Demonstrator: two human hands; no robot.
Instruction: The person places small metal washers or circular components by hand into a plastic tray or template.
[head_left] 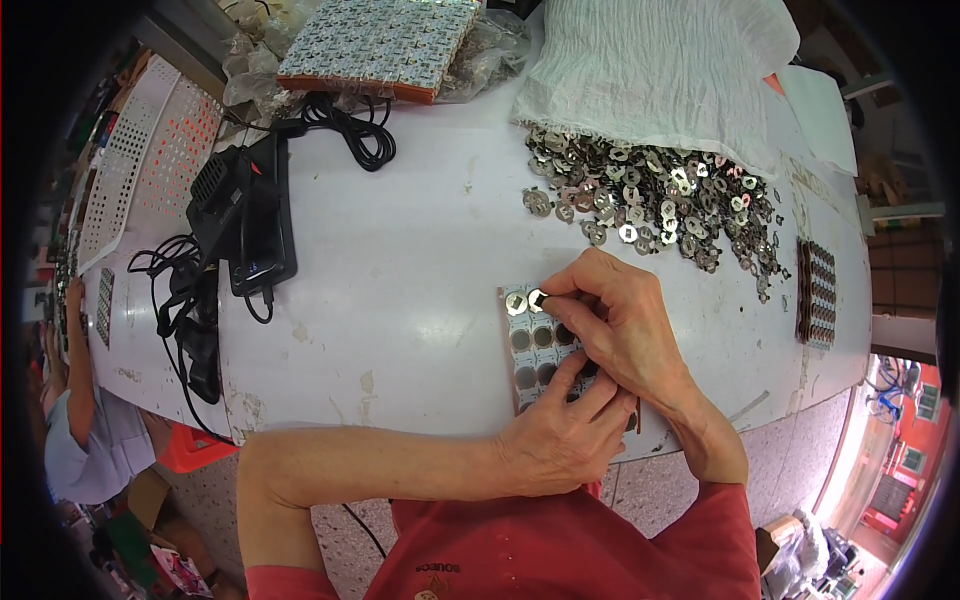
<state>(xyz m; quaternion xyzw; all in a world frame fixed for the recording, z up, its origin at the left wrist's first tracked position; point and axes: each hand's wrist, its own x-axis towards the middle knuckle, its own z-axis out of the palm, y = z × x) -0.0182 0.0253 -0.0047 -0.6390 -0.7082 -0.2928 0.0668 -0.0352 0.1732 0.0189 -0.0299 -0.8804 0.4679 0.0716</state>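
A white circuit board panel (528,358) with rows of round dark pads lies near the table's front edge. One shiny round metal clip (515,303) sits on its far left pad. Beside it, my right hand (625,325) pinches a second metal clip (536,300) at the neighbouring pad. My left hand (560,440) rests over the near part of the panel with its fingers curled together, touching or close under my right hand. Whatever its fingertips hold is hidden. Both hands cover much of the panel's right side.
Behind the panel spreads a heap of loose metal clips (650,200), partly under a white cloth (650,70). Stacked boards (380,45) stand at the back, another stack (816,293) at right. A black device (240,205) with cables and a white perforated basket (150,150) occupy the left. Another person (95,435) is far left.
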